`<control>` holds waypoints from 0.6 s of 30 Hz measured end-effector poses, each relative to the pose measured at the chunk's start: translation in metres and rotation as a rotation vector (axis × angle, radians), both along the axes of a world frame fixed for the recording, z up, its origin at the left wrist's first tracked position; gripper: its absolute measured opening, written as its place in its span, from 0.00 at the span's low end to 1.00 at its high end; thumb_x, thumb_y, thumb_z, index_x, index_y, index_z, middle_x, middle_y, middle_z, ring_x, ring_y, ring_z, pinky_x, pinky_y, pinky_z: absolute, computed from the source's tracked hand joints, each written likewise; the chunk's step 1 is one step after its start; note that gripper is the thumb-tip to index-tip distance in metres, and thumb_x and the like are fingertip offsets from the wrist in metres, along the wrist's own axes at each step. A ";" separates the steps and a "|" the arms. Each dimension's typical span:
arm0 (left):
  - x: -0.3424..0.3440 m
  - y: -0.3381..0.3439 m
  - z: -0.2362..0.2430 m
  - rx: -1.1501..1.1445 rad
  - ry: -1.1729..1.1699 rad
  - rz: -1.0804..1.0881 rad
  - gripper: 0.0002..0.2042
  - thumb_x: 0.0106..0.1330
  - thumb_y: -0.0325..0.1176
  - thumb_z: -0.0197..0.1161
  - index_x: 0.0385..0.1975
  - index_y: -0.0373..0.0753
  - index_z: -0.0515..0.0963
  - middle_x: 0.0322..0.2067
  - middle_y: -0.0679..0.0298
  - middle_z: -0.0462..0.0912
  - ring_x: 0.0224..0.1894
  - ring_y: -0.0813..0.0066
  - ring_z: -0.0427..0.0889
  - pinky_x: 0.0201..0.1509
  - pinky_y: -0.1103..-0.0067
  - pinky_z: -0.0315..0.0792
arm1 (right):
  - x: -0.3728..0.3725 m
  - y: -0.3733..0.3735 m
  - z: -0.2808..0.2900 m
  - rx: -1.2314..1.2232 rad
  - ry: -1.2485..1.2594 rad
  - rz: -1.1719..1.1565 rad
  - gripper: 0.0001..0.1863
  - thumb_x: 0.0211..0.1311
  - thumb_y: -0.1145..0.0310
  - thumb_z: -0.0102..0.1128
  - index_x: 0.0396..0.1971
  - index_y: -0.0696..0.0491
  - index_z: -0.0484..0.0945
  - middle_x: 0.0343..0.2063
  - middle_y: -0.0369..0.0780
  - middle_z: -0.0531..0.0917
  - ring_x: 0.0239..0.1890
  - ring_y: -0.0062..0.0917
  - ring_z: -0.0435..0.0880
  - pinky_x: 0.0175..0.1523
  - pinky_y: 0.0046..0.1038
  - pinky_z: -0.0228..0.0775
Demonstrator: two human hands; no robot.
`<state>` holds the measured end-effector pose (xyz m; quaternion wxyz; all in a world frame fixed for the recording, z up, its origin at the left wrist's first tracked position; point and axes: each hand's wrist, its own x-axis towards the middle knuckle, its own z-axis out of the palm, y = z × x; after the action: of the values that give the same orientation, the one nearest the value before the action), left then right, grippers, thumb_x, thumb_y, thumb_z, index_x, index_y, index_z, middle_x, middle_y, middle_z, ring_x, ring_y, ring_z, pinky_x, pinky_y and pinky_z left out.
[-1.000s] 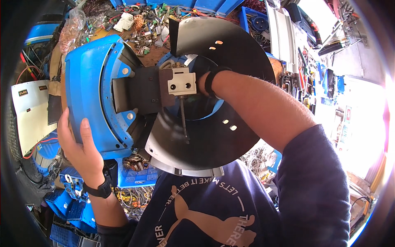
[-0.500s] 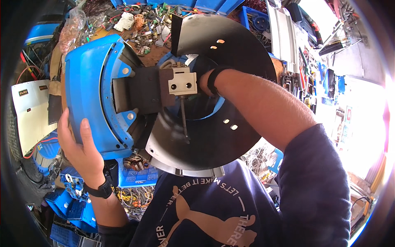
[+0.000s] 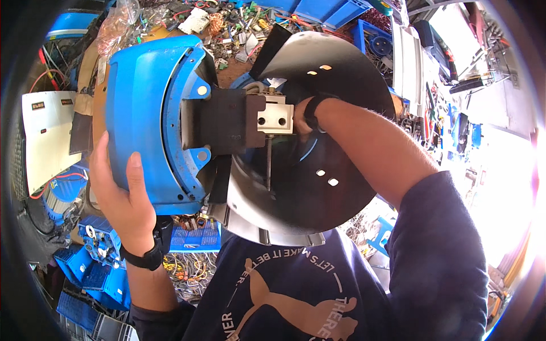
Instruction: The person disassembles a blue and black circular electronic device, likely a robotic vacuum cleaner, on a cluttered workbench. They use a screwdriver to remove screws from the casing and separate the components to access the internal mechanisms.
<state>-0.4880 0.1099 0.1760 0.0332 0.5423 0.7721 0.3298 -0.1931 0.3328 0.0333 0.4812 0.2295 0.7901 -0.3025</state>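
A bulky assembly lies across the view in front of my chest. On its left is a curved blue plastic housing (image 3: pixel 139 113); my left hand (image 3: pixel 126 190) grips its lower left edge, thumb on top and fingers along the side. A dark bracket (image 3: pixel 224 122) joins the housing to a cream block with two round holes (image 3: pixel 275 120). A thin metal rod (image 3: pixel 269 162) runs down from that block. To the right curves a large round metal shell (image 3: pixel 347 68), black inside. My right hand (image 3: pixel 304 113) reaches into it behind the cream block, its fingers hidden.
Small scrap parts and wires (image 3: pixel 244 34) litter the bench beyond. A blue bin (image 3: pixel 318 12) stands at the back. Cream panel (image 3: pixel 48 136) leans at the left. Blue crates (image 3: pixel 108 284) and tangled cables (image 3: pixel 185 273) lie below left. Tools hang at the right.
The whole picture has shifted, so the assembly and the bench scrap appear farther right. My left hand keeps its hold on the blue housing, and my right hand stays inside the shell.
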 end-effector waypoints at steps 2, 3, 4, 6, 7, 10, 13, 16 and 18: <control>-0.001 0.000 -0.001 -0.018 -0.039 0.011 0.23 0.70 0.39 0.58 0.59 0.30 0.70 0.56 0.47 0.75 0.59 0.51 0.74 0.64 0.65 0.64 | 0.000 0.002 -0.003 -0.027 0.002 -0.019 0.24 0.47 0.63 0.72 0.47 0.56 0.83 0.42 0.47 0.86 0.47 0.38 0.85 0.51 0.39 0.76; -0.002 -0.001 0.000 -0.019 -0.025 0.011 0.24 0.70 0.39 0.58 0.60 0.30 0.70 0.57 0.47 0.75 0.59 0.51 0.73 0.64 0.65 0.64 | 0.002 0.002 -0.002 -0.029 0.006 -0.027 0.24 0.47 0.63 0.72 0.47 0.56 0.83 0.42 0.47 0.86 0.47 0.38 0.85 0.51 0.39 0.76; -0.002 -0.002 0.000 -0.020 -0.012 0.010 0.24 0.70 0.39 0.58 0.60 0.30 0.70 0.57 0.46 0.75 0.60 0.51 0.73 0.64 0.65 0.64 | 0.002 0.004 -0.002 -0.029 0.009 -0.029 0.24 0.47 0.63 0.72 0.47 0.56 0.83 0.43 0.47 0.86 0.47 0.38 0.85 0.51 0.39 0.76; -0.002 -0.002 0.001 -0.026 0.003 0.010 0.24 0.70 0.40 0.58 0.60 0.30 0.69 0.57 0.46 0.75 0.60 0.51 0.73 0.64 0.65 0.64 | 0.002 0.005 -0.006 -0.023 0.009 -0.018 0.24 0.47 0.63 0.72 0.47 0.56 0.83 0.43 0.47 0.86 0.47 0.38 0.85 0.51 0.39 0.76; -0.002 -0.002 0.001 -0.030 0.004 0.011 0.24 0.70 0.40 0.58 0.60 0.30 0.69 0.57 0.46 0.75 0.60 0.51 0.73 0.64 0.65 0.64 | 0.002 0.005 -0.008 -0.021 0.005 -0.012 0.25 0.47 0.63 0.73 0.47 0.56 0.83 0.43 0.47 0.86 0.47 0.38 0.85 0.51 0.39 0.76; -0.002 -0.001 0.000 -0.035 0.024 0.009 0.24 0.70 0.40 0.58 0.60 0.30 0.70 0.57 0.46 0.75 0.60 0.50 0.73 0.64 0.65 0.64 | -0.004 0.003 -0.002 -0.015 -0.030 0.027 0.31 0.48 0.60 0.74 0.53 0.55 0.79 0.47 0.47 0.84 0.50 0.38 0.83 0.54 0.38 0.75; -0.001 -0.002 0.000 -0.035 0.041 0.019 0.24 0.70 0.41 0.58 0.60 0.30 0.70 0.57 0.46 0.75 0.59 0.50 0.73 0.63 0.64 0.64 | -0.010 -0.001 0.012 0.010 -0.116 0.062 0.34 0.50 0.58 0.73 0.58 0.54 0.75 0.49 0.46 0.83 0.51 0.36 0.83 0.55 0.37 0.74; -0.001 -0.004 0.001 -0.043 0.043 0.020 0.24 0.70 0.40 0.58 0.60 0.30 0.69 0.56 0.46 0.75 0.58 0.50 0.74 0.63 0.64 0.64 | -0.022 0.000 0.035 -0.008 -0.245 0.065 0.34 0.52 0.56 0.71 0.59 0.53 0.74 0.50 0.45 0.83 0.52 0.35 0.82 0.55 0.36 0.74; -0.001 -0.002 0.001 -0.041 0.039 0.007 0.24 0.69 0.40 0.59 0.60 0.30 0.69 0.56 0.46 0.76 0.58 0.49 0.74 0.63 0.64 0.64 | -0.022 0.007 0.030 -0.046 -0.310 0.089 0.32 0.56 0.53 0.67 0.59 0.54 0.74 0.49 0.44 0.84 0.48 0.33 0.84 0.51 0.35 0.76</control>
<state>-0.4892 0.1075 0.1770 0.0280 0.5453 0.7809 0.3035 -0.2151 0.3396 0.0632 0.6153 0.2271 0.7088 -0.2597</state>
